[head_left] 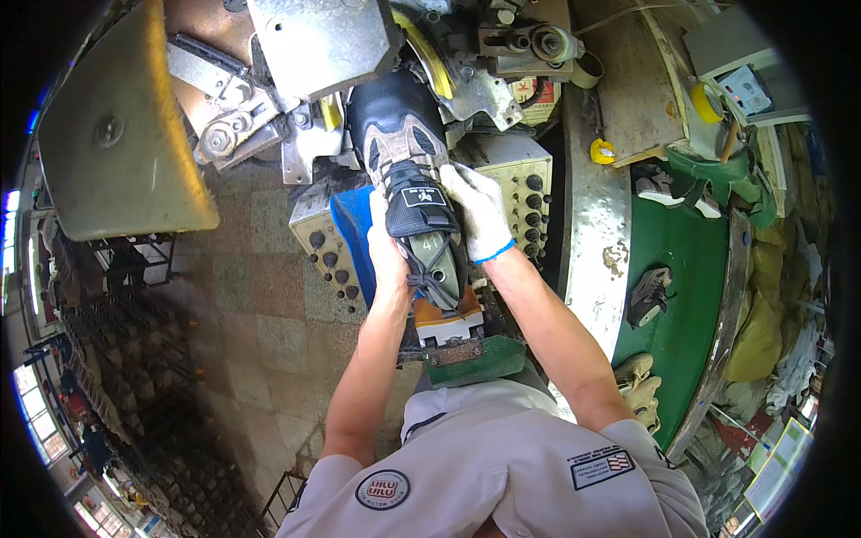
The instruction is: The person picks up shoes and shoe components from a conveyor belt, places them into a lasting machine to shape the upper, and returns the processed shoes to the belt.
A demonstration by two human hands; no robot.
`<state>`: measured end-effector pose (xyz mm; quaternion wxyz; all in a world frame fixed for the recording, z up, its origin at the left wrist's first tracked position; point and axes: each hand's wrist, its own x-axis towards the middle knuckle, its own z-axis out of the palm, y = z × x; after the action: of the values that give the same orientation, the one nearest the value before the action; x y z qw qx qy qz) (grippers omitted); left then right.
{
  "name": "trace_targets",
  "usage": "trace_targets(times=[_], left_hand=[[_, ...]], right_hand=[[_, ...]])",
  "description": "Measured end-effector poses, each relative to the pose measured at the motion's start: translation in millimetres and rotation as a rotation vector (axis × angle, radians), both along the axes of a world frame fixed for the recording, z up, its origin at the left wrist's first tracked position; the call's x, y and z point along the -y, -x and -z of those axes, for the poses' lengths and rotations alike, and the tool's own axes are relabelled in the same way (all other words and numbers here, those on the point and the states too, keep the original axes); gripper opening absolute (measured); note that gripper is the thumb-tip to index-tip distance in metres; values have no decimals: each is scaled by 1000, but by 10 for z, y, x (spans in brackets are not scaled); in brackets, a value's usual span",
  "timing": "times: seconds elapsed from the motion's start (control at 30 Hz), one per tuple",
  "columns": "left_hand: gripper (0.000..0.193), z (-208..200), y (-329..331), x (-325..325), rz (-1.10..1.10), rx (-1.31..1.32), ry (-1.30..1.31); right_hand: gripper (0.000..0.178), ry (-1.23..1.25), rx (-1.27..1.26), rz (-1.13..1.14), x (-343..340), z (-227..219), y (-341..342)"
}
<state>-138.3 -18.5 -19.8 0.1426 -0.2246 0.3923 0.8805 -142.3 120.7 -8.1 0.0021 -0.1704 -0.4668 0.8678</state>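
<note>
A black and tan shoe upper (pixel 405 152) on a last sits with its toe pushed into a grey metal machine (pixel 323 45). My left hand (pixel 384 255), bare, grips the left side of the shoe near the laces. My right hand (pixel 477 211), in a white glove with a blue cuff, grips the right side at the tongue. Below the heel an orange and white block (pixel 446 321) and a green pad (pixel 475 360) stand on the machine's support.
Control panels with black knobs flank the shoe, left (pixel 327 260) and right (pixel 529 193). A green conveyor (pixel 677 260) at the right carries shoe uppers (pixel 647 296). A large tan metal cover (pixel 117 125) is at the left, above a tiled floor (pixel 260 341).
</note>
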Motion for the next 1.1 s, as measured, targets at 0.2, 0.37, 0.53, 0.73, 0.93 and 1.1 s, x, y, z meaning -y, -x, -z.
trace_targets(times=[0.2, 0.37, 0.53, 0.73, 0.93, 1.1], left_hand=[[45, 92, 43, 43, 67, -44, 123], [56, 141, 72, 97, 112, -81, 69], [53, 348, 179, 190, 156, -147, 52], [51, 499, 304, 341, 198, -137, 40], [49, 216, 182, 285, 185, -264, 249], [52, 293, 191, 328, 171, -332, 177]], right_hand=[[34, 7, 37, 34, 22, 23, -28], [32, -54, 35, 57, 57, 109, -33], [27, 88, 10, 115, 158, 219, -16], [30, 62, -33, 176, 297, 223, 56], [30, 6, -32, 162, 264, 110, 25], [32, -2, -63, 124, 261, 148, 36]])
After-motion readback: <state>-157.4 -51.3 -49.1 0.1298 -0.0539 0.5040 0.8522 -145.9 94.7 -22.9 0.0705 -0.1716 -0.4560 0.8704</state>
